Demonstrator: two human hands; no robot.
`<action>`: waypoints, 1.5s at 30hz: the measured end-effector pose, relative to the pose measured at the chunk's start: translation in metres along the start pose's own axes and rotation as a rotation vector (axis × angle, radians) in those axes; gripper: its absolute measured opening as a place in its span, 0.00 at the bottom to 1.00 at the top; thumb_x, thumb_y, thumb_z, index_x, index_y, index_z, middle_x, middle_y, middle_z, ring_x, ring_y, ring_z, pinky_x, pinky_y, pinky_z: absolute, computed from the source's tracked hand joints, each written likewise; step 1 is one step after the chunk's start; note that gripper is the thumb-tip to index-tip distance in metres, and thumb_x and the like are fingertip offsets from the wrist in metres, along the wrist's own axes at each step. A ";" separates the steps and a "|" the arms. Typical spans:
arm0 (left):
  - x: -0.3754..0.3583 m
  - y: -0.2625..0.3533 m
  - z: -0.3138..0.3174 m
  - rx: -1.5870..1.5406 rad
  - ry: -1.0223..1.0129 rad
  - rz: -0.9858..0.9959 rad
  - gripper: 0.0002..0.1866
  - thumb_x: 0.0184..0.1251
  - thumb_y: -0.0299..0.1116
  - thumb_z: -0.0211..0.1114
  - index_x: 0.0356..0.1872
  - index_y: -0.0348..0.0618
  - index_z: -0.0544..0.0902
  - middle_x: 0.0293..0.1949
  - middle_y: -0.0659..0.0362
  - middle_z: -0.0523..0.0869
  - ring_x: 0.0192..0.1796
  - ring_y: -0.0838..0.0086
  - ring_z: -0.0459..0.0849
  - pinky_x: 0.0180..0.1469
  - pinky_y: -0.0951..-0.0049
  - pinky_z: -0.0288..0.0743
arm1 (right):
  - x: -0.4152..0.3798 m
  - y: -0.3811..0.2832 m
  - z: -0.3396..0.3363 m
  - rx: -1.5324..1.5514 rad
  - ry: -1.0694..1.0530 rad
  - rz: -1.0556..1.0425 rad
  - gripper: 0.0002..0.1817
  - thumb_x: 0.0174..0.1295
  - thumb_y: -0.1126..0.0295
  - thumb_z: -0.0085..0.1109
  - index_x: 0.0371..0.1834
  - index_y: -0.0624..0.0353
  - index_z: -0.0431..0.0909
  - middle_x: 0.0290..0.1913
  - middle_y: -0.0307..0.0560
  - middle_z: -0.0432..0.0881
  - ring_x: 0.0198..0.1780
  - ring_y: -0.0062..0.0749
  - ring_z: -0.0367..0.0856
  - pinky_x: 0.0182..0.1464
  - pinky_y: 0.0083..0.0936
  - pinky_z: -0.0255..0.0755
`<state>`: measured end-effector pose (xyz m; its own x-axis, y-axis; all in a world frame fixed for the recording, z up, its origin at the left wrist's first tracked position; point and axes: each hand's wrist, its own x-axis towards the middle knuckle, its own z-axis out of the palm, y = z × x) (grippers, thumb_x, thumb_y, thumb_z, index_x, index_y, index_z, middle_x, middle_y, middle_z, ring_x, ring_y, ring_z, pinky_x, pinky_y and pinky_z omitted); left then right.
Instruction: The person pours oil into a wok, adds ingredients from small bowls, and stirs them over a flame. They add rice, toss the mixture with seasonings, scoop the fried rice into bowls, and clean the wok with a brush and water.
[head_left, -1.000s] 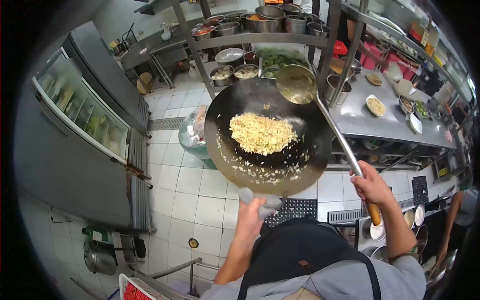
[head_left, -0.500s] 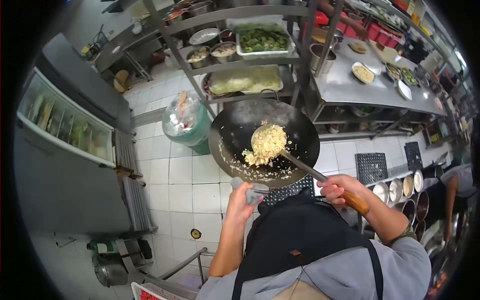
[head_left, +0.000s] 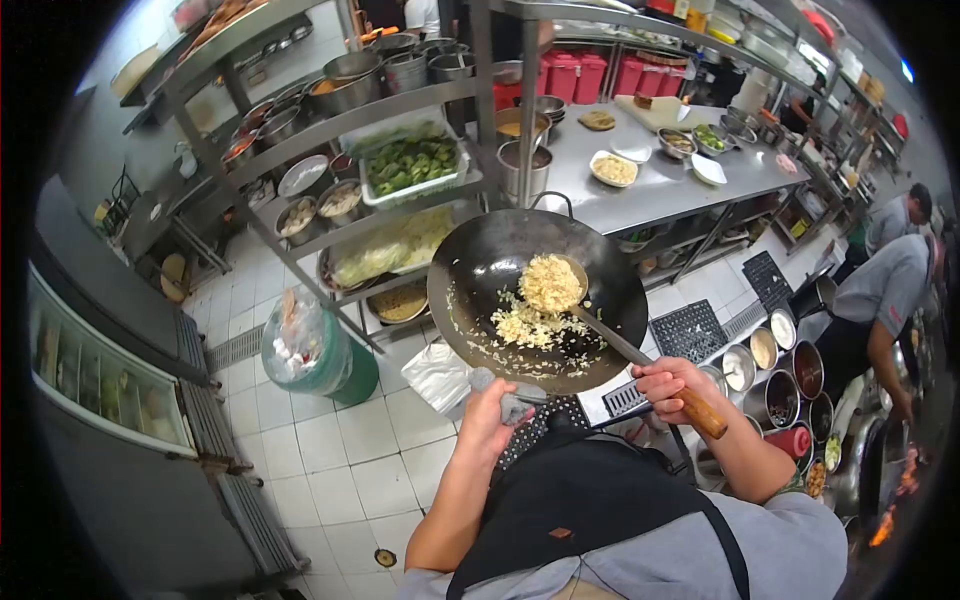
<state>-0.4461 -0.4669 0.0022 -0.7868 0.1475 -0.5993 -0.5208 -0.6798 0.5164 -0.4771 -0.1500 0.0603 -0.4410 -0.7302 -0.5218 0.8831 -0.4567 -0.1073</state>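
A large dark wok (head_left: 470, 255) is held out in front of me. My left hand (head_left: 492, 412) is closed around its near handle through a grey cloth (head_left: 520, 402). The wooden grip of a long metal ladle (head_left: 615, 340) is in my right hand (head_left: 668, 388). The ladle's bowl, inside the wok, carries a heap of fried rice (head_left: 549, 284). More rice (head_left: 525, 328) lies just below the bowl, and loose grains stick to the near wall of the wok.
A metal shelf (head_left: 400, 120) with food trays stands ahead left. Beyond the wok is a steel table (head_left: 560, 150) with a rice plate (head_left: 613, 169). A green bin (head_left: 350, 370) is at left. Co-workers (head_left: 885, 290) stand at right, near containers (head_left: 783, 400) and flames (head_left: 905, 480).
The view has swung right, bringing more of the steel table, containers and co-workers into sight. The wok has moved along with me, and the ladle's bowl sits slightly further right in it.
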 end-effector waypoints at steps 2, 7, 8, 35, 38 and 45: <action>0.011 0.007 0.029 0.002 0.001 -0.009 0.16 0.63 0.29 0.60 0.51 0.42 0.72 0.49 0.52 0.78 0.52 0.59 0.78 0.47 0.57 0.78 | -0.013 -0.012 0.006 0.026 -0.001 -0.025 0.05 0.71 0.71 0.42 0.42 0.58 0.69 0.20 0.25 0.63 0.14 0.07 0.62 0.13 0.14 0.56; 0.059 0.004 0.078 -0.025 0.016 -0.074 0.13 0.62 0.29 0.61 0.47 0.41 0.75 0.47 0.49 0.79 0.48 0.58 0.79 0.50 0.58 0.78 | -0.036 -0.053 0.013 0.145 -0.038 -0.097 0.06 0.69 0.72 0.43 0.41 0.63 0.68 0.21 0.26 0.64 0.15 0.07 0.64 0.14 0.12 0.58; 0.074 0.000 0.083 -0.034 0.009 -0.086 0.13 0.62 0.29 0.61 0.47 0.41 0.74 0.47 0.49 0.79 0.48 0.58 0.79 0.50 0.58 0.77 | -0.039 -0.066 0.012 0.146 -0.039 -0.130 0.05 0.68 0.73 0.44 0.40 0.63 0.68 0.21 0.26 0.65 0.15 0.07 0.65 0.14 0.12 0.58; 0.101 -0.029 0.105 -0.038 0.299 -0.094 0.21 0.60 0.28 0.58 0.56 0.37 0.72 0.54 0.47 0.80 0.54 0.53 0.79 0.49 0.54 0.76 | 0.129 -0.502 -0.126 -1.681 1.348 -0.878 0.15 0.57 0.71 0.51 0.45 0.69 0.71 0.45 0.73 0.81 0.50 0.63 0.81 0.52 0.50 0.75; 0.103 -0.030 0.100 -0.033 0.285 -0.110 0.21 0.58 0.29 0.59 0.55 0.39 0.72 0.54 0.49 0.80 0.55 0.55 0.79 0.50 0.54 0.75 | 0.131 -0.499 -0.126 -1.685 1.425 -0.953 0.14 0.57 0.73 0.50 0.45 0.68 0.69 0.39 0.70 0.81 0.45 0.63 0.82 0.49 0.50 0.75; 0.073 -0.024 0.096 -0.101 0.251 -0.080 0.20 0.56 0.29 0.62 0.52 0.43 0.74 0.52 0.50 0.81 0.52 0.57 0.78 0.48 0.58 0.75 | 0.048 -0.460 -0.057 -0.643 0.267 -0.889 0.06 0.60 0.70 0.53 0.35 0.57 0.66 0.19 0.34 0.66 0.13 0.20 0.62 0.13 0.23 0.61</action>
<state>-0.5229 -0.3710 0.0053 -0.6313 0.0298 -0.7749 -0.5326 -0.7430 0.4053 -0.8950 0.0537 0.0367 -0.9739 -0.1093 -0.1988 0.2252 -0.3579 -0.9062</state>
